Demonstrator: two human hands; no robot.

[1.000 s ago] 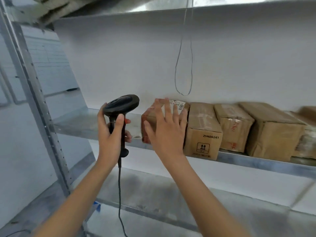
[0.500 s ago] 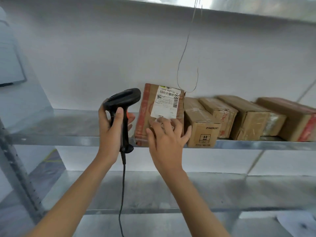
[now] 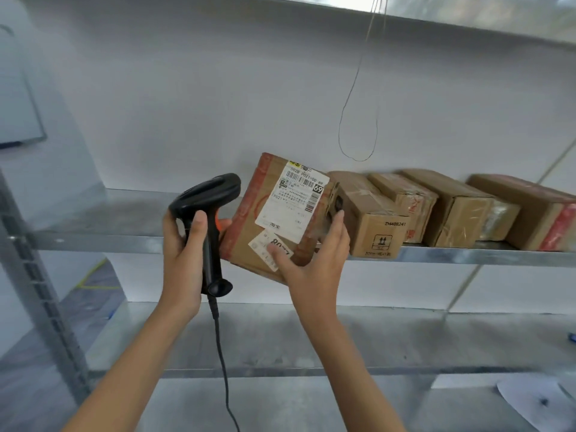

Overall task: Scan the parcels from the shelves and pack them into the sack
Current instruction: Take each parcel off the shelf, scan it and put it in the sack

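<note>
Cardboard parcel (image 3: 280, 213) is tilting off the front edge of the metal shelf (image 3: 93, 241), its white shipping label (image 3: 291, 198) facing the camera. The right hand (image 3: 314, 263) is gripping it from below, thumb pressing a smaller sticker (image 3: 268, 244), fingers wrapping its right side. The left hand (image 3: 184, 260) is holding a black barcode scanner (image 3: 208, 207) by the handle, just beside the parcel's left edge. Four more boxes (image 3: 374, 226) are sitting along the shelf to the right.
</note>
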